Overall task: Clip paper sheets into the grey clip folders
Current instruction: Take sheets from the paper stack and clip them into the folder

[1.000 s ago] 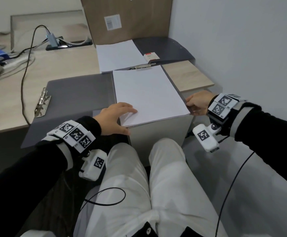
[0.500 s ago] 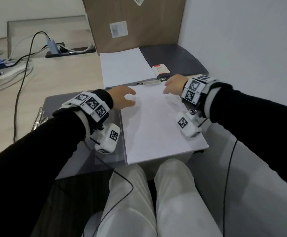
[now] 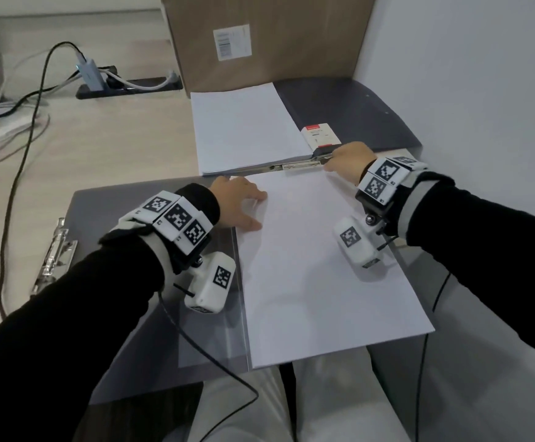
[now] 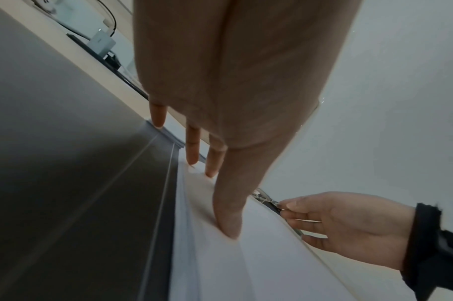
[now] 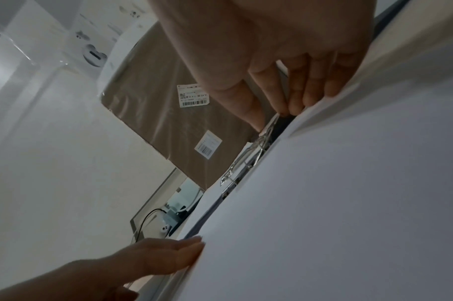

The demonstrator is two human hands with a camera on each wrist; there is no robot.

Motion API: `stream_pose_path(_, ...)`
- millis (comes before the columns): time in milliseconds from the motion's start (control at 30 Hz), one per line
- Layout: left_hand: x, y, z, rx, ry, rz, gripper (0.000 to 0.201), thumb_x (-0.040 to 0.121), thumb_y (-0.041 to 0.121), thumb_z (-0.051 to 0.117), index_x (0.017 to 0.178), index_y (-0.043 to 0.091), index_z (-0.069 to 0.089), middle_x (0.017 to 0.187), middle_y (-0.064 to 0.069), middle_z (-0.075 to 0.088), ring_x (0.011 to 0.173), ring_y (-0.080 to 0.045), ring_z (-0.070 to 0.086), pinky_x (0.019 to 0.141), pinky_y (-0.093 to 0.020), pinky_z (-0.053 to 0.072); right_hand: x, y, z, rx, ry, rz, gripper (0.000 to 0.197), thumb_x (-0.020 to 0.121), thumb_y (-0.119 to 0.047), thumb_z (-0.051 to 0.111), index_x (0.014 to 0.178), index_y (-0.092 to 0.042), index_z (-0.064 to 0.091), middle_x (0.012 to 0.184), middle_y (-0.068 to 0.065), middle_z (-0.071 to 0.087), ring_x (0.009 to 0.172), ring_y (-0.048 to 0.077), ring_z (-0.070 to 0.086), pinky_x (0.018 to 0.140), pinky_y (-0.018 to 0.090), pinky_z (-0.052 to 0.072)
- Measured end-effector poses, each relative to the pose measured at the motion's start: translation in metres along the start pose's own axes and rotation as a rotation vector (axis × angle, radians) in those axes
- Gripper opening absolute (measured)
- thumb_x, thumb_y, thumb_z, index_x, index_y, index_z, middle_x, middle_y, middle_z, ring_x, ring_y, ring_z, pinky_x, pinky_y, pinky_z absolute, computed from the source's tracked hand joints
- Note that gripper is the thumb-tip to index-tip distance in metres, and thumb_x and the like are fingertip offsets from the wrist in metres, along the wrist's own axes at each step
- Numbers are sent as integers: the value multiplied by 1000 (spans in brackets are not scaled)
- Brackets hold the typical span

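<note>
The paper stack [image 3: 317, 266] lies inside the open grey folder [image 3: 151, 218], which sits at the near edge of the desk [image 3: 100, 148] and reaches out over the person's lap. The stack's long axis runs from the person toward the far side, and its short top edge points to the metal clip [image 3: 298, 165]. The left hand [image 3: 240, 205] lies flat on the far left corner of the stack, with straight fingers pressing it down. The right hand [image 3: 347, 159] pinches the right end of the clip with curled fingertips; the right wrist view shows them closed on the lever.

I judge that the sheets are already placed, but the clamping is not finished. Behind, a second folder [image 3: 349, 113] holds another stack [image 3: 244, 129] near the cardboard box [image 3: 260, 36]; whether that one is clipped, I cannot tell. At the desk's left side another clip [image 3: 56, 256] of the near folder lies unused.
</note>
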State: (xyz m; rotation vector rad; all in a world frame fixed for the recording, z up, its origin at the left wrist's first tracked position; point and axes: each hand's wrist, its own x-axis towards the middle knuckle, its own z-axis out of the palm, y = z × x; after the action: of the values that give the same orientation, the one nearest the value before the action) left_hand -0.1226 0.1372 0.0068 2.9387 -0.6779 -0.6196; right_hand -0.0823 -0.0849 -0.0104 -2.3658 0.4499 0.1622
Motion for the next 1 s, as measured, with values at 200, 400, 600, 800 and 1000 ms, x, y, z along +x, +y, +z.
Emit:
stream_pose_path(200,3,-5,4,-16,-25,3,65,89,40,55,147,28,27,155,2,22,143,-20,17,102,-25,4,-17,-19,11,7,91,-333,29,84,-12,52,111,-8,62,118,10,59,103,22,54,96,32,44)
stream_pose_path(400,9,-16,11,-79,-31,-17,68,83,50,58,143,38,28,154,8,20,143,-22,20,114,-53,20,-24,-43,29,-265,-177,-447,58,93,-22,52,145,-14,30,149,5,37,136,22,36,107,26,28)
stream_pose_path(600,14,-21,15,-94,-21,-6,69,82,52,58,142,40,28,154,9,19,143,-23,18,113,-55,19,-25,-46,34,-490,-205,-495,56,90,-6,38,144,-22,33,143,3,39,130,26,42,106,46,36)
stream_pose_path(800,15,-21,15,-80,-8,6,69,83,52,57,143,39,26,153,8,20,143,-25,18,113,-57,19,-36,-40,46,-693,-287,-498,71,91,-3,34,152,-20,4,161,-9,4,149,14,7,118,51,12)
stream_pose_path(1000,17,-24,18,-86,-12,12,70,83,53,56,143,41,25,153,8,18,143,-26,17,112,-60,18,-34,-39,55,-832,-342,-440,70,94,-19,28,152,-21,-11,160,-7,-14,149,13,-8,118,55,-3)
